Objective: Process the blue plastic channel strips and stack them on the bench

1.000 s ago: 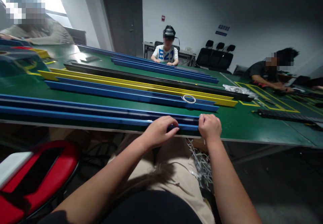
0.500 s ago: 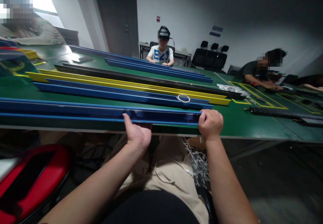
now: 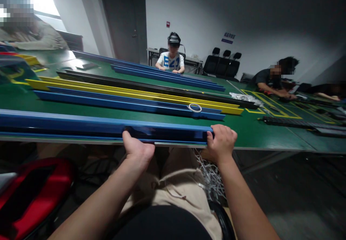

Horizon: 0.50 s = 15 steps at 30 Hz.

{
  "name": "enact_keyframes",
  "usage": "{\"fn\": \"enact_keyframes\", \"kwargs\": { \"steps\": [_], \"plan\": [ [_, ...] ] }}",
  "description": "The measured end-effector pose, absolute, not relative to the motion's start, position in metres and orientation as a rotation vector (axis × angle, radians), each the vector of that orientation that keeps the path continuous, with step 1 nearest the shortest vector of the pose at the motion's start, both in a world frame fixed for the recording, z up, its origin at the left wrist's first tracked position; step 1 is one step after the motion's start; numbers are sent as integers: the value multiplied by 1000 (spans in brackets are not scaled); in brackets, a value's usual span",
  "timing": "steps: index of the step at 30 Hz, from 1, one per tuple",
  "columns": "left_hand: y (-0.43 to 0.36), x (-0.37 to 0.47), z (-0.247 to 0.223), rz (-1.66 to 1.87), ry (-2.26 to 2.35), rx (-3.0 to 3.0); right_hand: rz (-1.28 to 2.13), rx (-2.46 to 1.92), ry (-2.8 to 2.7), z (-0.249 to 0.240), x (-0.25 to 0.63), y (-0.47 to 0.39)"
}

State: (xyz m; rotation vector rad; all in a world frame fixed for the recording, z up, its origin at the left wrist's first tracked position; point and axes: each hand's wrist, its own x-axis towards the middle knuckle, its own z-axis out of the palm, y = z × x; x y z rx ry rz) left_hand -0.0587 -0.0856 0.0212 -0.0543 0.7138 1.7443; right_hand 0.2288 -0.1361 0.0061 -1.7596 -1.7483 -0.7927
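Note:
A long blue channel-shaped rail [image 3: 89, 126] lies across the front of the view, near the table's edge, and runs out of view at the left. My left hand [image 3: 139, 149] grips its near side from below, thumb on the face and the other fingers hidden underneath. At the rail's right end my right hand [image 3: 223, 140] is closed around it, fingers over the top edge. Just beyond lies another blue rail [image 3: 129, 103] with a white ring of tape or cord [image 3: 195, 107] on it. Behind that are a yellow rail [image 3: 151, 97] and a black rail [image 3: 162, 88].
More blue rails [image 3: 167, 77] lie farther back on the green table [image 3: 259, 135]. A clear plastic bag [image 3: 244, 97] sits at the black rail's right end. Co-workers sit opposite [image 3: 171, 61], at left and at right. A red chair [image 3: 45, 193] stands at lower left.
The blue rail in my hands has come slightly nearer and tilted, so more of its far upper flange shows. Both hands moved a little left and down with it. The whole view shifted slightly.

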Motion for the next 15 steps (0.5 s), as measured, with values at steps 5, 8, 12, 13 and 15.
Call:
{"fn": "enact_keyframes", "kwargs": {
  "steps": [5, 8, 12, 13, 15],
  "plan": [
    [-94, -67, 43, 1998, 731, 129, -739, -1717, -1685, -4, 213, -136],
    [-99, -76, 60, 2127, 716, 323, -725, -1671, -1657, -17, 193, -140],
    [-104, -90, 90, 2228, 608, 502, -708, -1628, -1666, -30, 163, -150],
    [-103, -93, 96, 2248, 613, 517, -697, -1626, -1680, -32, 156, -152],
    [-100, -99, 108, 2288, 665, 497, -668, -1624, -1719, -35, 145, -153]
  ]
}}
